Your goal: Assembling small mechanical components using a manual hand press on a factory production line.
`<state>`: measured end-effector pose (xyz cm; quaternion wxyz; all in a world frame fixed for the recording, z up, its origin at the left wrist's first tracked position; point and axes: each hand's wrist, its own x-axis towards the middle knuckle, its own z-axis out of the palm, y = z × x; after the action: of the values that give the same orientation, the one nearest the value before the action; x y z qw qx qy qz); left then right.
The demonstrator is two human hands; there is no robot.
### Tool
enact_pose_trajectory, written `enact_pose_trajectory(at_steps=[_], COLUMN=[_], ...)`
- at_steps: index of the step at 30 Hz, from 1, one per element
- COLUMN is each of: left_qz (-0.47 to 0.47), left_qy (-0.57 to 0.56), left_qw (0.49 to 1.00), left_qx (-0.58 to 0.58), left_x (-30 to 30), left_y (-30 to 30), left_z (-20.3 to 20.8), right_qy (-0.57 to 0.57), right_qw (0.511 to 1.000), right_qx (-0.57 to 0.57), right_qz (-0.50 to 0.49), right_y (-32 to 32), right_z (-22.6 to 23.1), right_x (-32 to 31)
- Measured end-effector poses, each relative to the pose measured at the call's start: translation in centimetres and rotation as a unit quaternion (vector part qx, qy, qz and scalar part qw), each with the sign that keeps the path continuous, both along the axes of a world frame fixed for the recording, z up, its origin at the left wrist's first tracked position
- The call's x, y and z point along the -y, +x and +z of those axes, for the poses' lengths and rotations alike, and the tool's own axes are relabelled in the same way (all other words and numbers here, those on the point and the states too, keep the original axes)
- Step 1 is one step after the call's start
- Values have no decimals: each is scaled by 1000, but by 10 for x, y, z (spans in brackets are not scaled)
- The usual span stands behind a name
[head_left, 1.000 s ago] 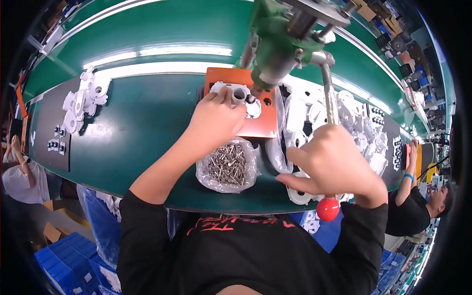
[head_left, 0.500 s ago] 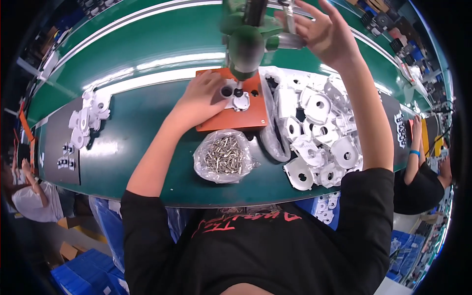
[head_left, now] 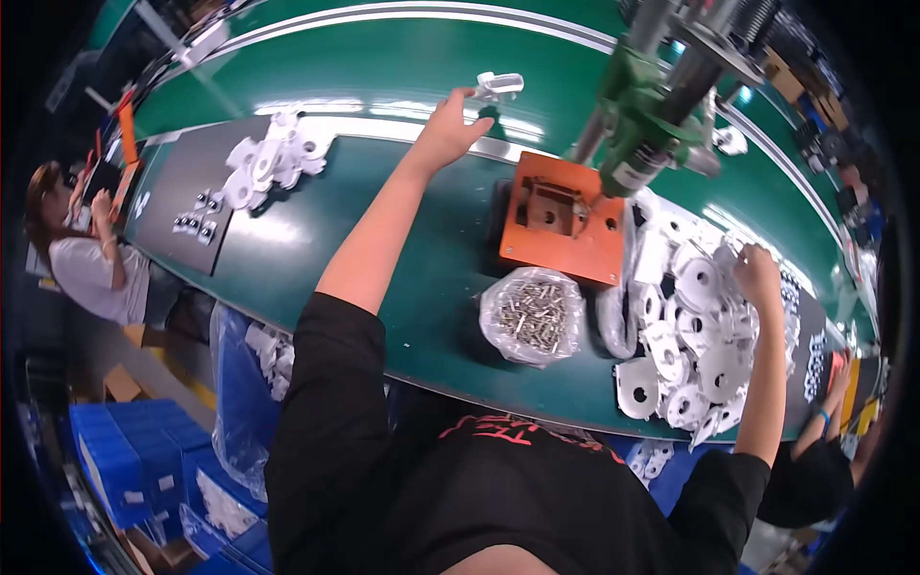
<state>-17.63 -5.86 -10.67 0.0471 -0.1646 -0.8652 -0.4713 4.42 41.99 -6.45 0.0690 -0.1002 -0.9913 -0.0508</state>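
My left hand [head_left: 448, 132] is stretched out over the green conveyor belt, thumb apart from the fingers. Its fingertips are at the left edge of a white plastic housing [head_left: 498, 86], which appears over the belt. On the right, my right hand [head_left: 759, 275] has its fingers curled down on a white plastic housing in the pile [head_left: 704, 283]; the fingertips are partly hidden. Between my arms is an orange fixture block [head_left: 529, 240] with a recess that holds no white part. A green press [head_left: 637, 144] stands over its right side.
A clear bag [head_left: 532, 316] of small metal pins sits in front of the fixture. More white housings [head_left: 264, 168] and small dark-and-silver parts [head_left: 196, 225] lie on a grey mat at the left. Blue bins [head_left: 134, 460] stand below. Co-workers sit at both sides.
My left hand has gone from the fixture to the belt, and the white housing has left the fixture. My right hand has come off the press handle down to the pile. The view has turned left.
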Motion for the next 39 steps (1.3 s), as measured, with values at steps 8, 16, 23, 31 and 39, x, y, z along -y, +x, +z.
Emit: enact_pose_trajectory(at_steps=[8,16,23,31,39], left_qz=[382,279,27,-191,-262], left_qy=[-390,-388,184,418,443], left_qw=[833,874,982,849,775], left_qx=[-90,-89,29,261,367], left_x=[218,231,111,-23,-64], left_y=[-37,-27,18,117,146], left_z=[-40,-39,43,87,76], right_qy=[-422,-805,-820,-259,-192], right_qw=[902,586,572,908,846], right_qx=[-83,-88,-19,-60,-166], right_qz=[-38,-16,2,324,470], right_y=[-10,1,16,17,-5], right_z=[23,52,73,80,76], right_x=[9,59,132,223,260])
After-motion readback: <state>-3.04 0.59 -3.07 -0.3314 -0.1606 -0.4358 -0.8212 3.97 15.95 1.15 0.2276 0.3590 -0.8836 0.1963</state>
